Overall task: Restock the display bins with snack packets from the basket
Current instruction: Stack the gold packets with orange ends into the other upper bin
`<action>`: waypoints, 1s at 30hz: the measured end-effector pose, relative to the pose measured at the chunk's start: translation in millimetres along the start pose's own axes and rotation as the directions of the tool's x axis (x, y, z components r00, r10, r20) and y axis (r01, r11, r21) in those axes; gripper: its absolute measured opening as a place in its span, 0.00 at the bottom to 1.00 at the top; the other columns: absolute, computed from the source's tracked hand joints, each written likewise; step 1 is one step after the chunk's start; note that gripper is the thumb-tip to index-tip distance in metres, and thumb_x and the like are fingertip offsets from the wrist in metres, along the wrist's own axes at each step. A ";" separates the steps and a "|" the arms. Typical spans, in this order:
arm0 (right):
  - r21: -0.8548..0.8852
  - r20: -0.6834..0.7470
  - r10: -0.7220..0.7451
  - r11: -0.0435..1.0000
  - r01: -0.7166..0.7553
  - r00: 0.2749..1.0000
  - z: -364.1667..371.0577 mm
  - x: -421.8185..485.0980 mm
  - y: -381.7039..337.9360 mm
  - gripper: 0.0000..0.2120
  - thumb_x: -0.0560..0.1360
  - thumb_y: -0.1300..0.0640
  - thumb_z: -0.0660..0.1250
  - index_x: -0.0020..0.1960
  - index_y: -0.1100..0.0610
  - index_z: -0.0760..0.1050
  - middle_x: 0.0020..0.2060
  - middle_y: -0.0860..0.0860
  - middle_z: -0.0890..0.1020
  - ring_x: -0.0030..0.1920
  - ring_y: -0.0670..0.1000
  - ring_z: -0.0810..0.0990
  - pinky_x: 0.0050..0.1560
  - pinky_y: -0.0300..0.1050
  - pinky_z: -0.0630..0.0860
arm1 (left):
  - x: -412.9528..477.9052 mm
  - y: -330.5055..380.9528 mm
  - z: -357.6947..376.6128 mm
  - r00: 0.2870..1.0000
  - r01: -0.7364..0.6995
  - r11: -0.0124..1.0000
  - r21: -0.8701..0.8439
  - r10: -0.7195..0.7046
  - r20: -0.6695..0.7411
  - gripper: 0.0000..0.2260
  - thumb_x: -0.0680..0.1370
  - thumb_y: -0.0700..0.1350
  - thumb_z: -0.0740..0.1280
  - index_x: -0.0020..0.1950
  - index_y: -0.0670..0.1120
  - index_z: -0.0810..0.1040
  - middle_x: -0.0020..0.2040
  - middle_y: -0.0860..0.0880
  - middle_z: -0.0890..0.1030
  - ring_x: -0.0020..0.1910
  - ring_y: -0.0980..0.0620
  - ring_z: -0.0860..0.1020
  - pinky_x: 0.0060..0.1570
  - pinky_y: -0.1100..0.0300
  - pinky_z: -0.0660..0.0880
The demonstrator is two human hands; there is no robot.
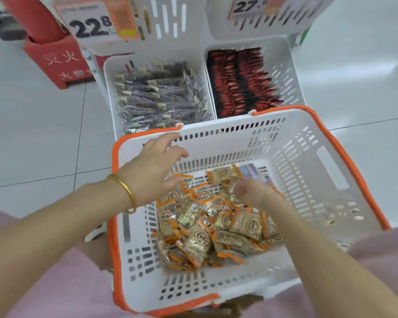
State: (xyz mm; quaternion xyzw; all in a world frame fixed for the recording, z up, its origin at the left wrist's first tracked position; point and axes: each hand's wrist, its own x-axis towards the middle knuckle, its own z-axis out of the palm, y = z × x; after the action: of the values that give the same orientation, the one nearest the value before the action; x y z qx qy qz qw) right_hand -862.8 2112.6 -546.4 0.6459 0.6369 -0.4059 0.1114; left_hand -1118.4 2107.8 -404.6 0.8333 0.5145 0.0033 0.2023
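Note:
A white basket (313,171) with an orange rim sits in front of me, holding a pile of several tan, orange-edged snack packets (216,221). My left hand (154,166), a gold bangle on its wrist, hovers over the basket's left side with fingers spread and relaxed, holding nothing. Deep inside the basket, my right hand (253,191) reaches down onto the packets; its fingertips are hidden among them. Beyond the basket stand two white display bins: the left bin (108,72) holds dark purple packets, the right bin (287,72) red-and-black packets.
Two more white bins (189,21) hang above, with price tags "22.8" (90,24) and "27" (248,6). A red box (53,63) with white characters stands on the tiled floor at the left. Pale tiles surround the stand.

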 end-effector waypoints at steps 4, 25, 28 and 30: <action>-0.198 0.164 -0.021 0.979 0.054 0.986 19.8 0.7 9.7 0.20 0.73 0.59 0.68 0.64 0.60 0.72 0.60 0.56 0.77 0.59 0.57 0.76 0.59 0.53 0.75 | 9.6 8.4 6.8 0.998 -0.025 1.000 -0.003 0.025 0.060 0.22 0.77 0.49 0.65 0.70 0.52 0.65 0.76 0.51 0.50 0.73 0.51 0.53 0.69 0.55 0.59; 0.266 -0.122 -0.154 0.947 0.182 0.980 -6.6 -7.5 0.6 0.15 0.70 0.58 0.74 0.48 0.56 0.67 0.40 0.50 0.70 0.35 0.48 0.70 0.34 0.42 0.70 | 22.0 15.3 6.4 0.996 -0.010 1.000 -0.019 0.012 0.089 0.21 0.78 0.49 0.64 0.69 0.52 0.65 0.75 0.50 0.52 0.73 0.50 0.54 0.69 0.55 0.60; 0.534 -0.253 -0.109 0.813 0.233 0.961 -35.4 -19.2 -17.3 0.15 0.70 0.58 0.74 0.49 0.57 0.68 0.37 0.51 0.71 0.33 0.49 0.70 0.32 0.41 0.70 | 23.4 13.6 6.1 0.995 0.039 0.998 -0.048 -0.034 0.093 0.23 0.77 0.49 0.65 0.71 0.50 0.63 0.75 0.50 0.53 0.73 0.49 0.55 0.70 0.54 0.58; 0.695 -0.274 -0.128 0.659 0.288 0.953 -50.6 -25.3 -30.4 0.13 0.71 0.60 0.73 0.47 0.55 0.69 0.35 0.53 0.73 0.33 0.52 0.71 0.31 0.42 0.68 | 24.8 12.9 5.7 0.991 0.089 0.991 -0.096 -0.078 0.113 0.25 0.77 0.48 0.65 0.73 0.49 0.61 0.74 0.48 0.57 0.72 0.49 0.58 0.70 0.56 0.60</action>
State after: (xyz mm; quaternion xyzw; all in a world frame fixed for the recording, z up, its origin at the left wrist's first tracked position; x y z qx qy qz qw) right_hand -867.6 2132.6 -485.6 0.5967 0.5009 -0.5676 -0.2661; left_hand -1094.5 2122.2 -410.5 0.7987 0.5362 -0.0245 0.2719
